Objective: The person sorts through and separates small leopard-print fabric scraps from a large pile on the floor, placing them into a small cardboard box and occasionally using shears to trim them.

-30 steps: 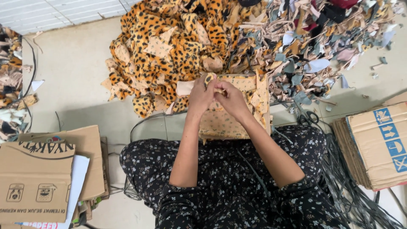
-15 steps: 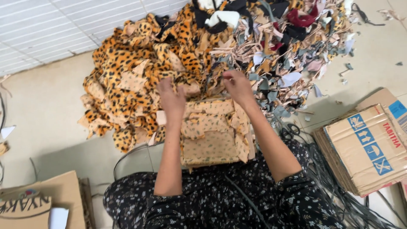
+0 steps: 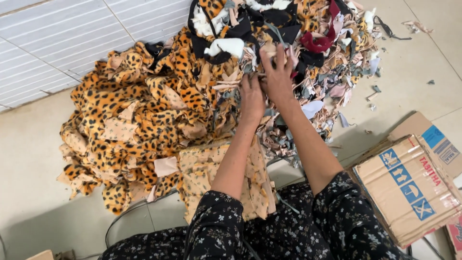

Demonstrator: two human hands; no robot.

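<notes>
Both my arms reach forward into a big heap of fabric scraps point(image 3: 313, 58) on the floor. My left hand point(image 3: 251, 98) presses into the mixed grey, pink and black scraps, fingers curled among them. Just to its right, my right hand point(image 3: 278, 72) grips into the same scraps, fingers spread and partly buried. What each hand holds is hidden by the cloth. A pile of leopard-print pieces point(image 3: 139, 120) lies to the left. A stack of beige floral-print pieces point(image 3: 202, 173) rests under my left forearm, above my dark floral lap.
A flattened cardboard box point(image 3: 409, 188) lies at the right beside my knee. A white tiled wall point(image 3: 62, 38) rises behind the heap at upper left. Small scraps dot the beige floor at the right. A dark cable point(image 3: 130, 214) curves near my left knee.
Both hands left the beige floral stack near my lap and stretched forward into the mixed scrap heap. The view tilted up toward the wall.
</notes>
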